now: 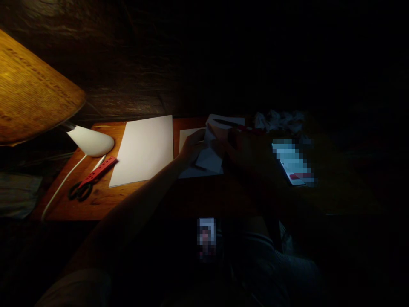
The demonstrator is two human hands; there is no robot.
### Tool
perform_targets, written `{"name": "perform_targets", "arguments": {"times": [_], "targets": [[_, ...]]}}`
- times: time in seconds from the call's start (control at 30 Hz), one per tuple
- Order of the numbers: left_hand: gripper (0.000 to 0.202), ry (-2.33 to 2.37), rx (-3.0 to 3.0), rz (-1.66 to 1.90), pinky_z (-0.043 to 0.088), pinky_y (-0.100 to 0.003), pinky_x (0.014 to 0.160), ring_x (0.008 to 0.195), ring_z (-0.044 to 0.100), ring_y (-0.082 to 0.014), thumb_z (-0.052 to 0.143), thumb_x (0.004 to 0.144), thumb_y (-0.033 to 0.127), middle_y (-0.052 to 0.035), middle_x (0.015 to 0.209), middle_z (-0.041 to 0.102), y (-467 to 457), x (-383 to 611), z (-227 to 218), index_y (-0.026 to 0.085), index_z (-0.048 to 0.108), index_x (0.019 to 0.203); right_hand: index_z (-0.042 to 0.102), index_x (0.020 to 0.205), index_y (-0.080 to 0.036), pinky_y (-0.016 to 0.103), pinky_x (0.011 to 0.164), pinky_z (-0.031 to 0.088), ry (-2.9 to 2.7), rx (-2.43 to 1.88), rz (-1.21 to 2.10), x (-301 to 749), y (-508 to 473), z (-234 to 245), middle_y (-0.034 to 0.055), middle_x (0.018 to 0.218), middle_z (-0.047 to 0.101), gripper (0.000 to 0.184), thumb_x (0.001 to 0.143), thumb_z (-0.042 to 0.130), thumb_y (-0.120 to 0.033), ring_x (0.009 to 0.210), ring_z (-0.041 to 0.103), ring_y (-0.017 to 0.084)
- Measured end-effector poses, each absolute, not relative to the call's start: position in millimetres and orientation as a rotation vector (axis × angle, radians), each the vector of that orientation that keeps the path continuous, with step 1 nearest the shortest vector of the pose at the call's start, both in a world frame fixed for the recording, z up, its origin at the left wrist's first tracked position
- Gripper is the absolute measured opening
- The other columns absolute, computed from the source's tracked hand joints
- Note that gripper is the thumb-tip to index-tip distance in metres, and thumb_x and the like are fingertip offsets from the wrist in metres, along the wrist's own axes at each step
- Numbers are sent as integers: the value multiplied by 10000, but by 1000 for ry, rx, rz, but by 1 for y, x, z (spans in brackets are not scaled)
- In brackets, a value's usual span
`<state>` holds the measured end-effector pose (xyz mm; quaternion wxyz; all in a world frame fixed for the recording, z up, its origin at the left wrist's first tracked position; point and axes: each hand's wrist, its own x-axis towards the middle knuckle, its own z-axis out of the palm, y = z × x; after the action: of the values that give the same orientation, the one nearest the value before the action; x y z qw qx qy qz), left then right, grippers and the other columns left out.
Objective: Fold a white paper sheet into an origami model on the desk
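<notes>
A sheet of white paper (pixel 209 157) stands partly raised and bent between my two hands over the table. My left hand (pixel 192 144) grips it from the left, with fingers curled toward the sheet. On the other side my right hand (pixel 234 144), mostly in shadow, has its thumb and fingers closed on the paper's right part. More white paper (pixel 187 172) lies flat beneath. Just behind the hands, a dark pointed blade (pixel 225 123) rests on another pale sheet (pixel 236 121). Exact finger contact is hard to see in the dark.
A blank white sheet (pixel 143 151) lies left of my hands. Scissors with a red cover (pixel 99 172) and black handles sit near a lamp (pixel 96 141) with its cord. Crumpled paper (pixel 279 121) and a lit, blurred phone (pixel 292 164) are at right on the wooden table (pixel 105 204).
</notes>
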<state>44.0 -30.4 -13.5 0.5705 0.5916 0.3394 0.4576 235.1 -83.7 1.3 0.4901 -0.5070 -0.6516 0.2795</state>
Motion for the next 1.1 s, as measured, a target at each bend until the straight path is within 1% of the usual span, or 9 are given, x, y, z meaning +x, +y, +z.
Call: {"name": "perform_targets", "arguments": {"times": [0.1,0.2,0.37,0.53,0.6,0.7,0.8,0.9,1.1], "targets": [[333,784,1373,1024,525,-322,825,915,678,-221,697,619,144,-38,926,758,-33,42,-10,180,743,948,682,1021,-237,389,858,538,-1480,-1223,666,239,-77,-7,66,997,732,255,866,685,-439,963,661,260],[373,767,1328,963,530,-335,781,885,689,-239,729,644,198,-42,900,757,-35,41,-5,174,749,1016,686,1116,-247,437,966,548,-1369,-1215,745,241,-72,-12,82,1164,732,349,786,715,-356,1095,669,284],[482,719,1257,932,537,-344,757,868,708,-250,804,640,236,-59,963,776,-33,41,-4,174,743,1114,673,1115,-240,415,869,584,-1350,-1162,945,240,-71,-11,66,1079,733,390,738,711,-332,981,682,257],[402,738,1209,903,551,-391,790,866,724,-278,782,737,317,-73,917,775,-32,40,-9,169,747,1108,693,1072,-245,385,786,574,-1333,-1233,905,241,-70,-10,44,965,731,328,761,699,-352,897,671,242],[387,740,1218,894,547,-391,817,876,725,-273,783,737,320,-67,910,769,-32,40,-9,168,743,1090,695,1058,-241,387,796,576,-1331,-1221,922,243,-69,-11,44,978,738,307,775,692,-358,903,679,239],[369,722,1232,888,542,-365,820,866,716,-248,808,666,265,-47,884,760,-32,41,-8,170,733,1014,698,1075,-237,395,846,578,-1348,-1174,942,245,-67,-10,57,1061,750,319,772,699,-336,947,689,237],[353,746,1197,880,522,-324,730,761,681,-204,817,640,261,-36,841,750,-32,42,-7,166,724,968,714,1076,-233,404,906,571,-1406,-1150,989,246,-68,-7,71,1137,755,321,765,718,-312,1004,691,240],[336,761,1173,841,492,-297,666,695,651,-175,830,652,271,-34,819,740,-35,42,-4,169,709,948,728,1047,-220,403,940,566,-1449,-1143,1028,245,-70,-4,73,1138,765,297,763,727,-307,1033,692,240],[389,723,1254,787,492,-314,700,776,679,-203,834,630,220,-47,878,733,-37,38,-3,171,689,987,728,1011,-200,403,912,564,-1447,-1138,1010,243,-71,-5,75,1079,766,276,739,714,-245,994,690,236]]}}
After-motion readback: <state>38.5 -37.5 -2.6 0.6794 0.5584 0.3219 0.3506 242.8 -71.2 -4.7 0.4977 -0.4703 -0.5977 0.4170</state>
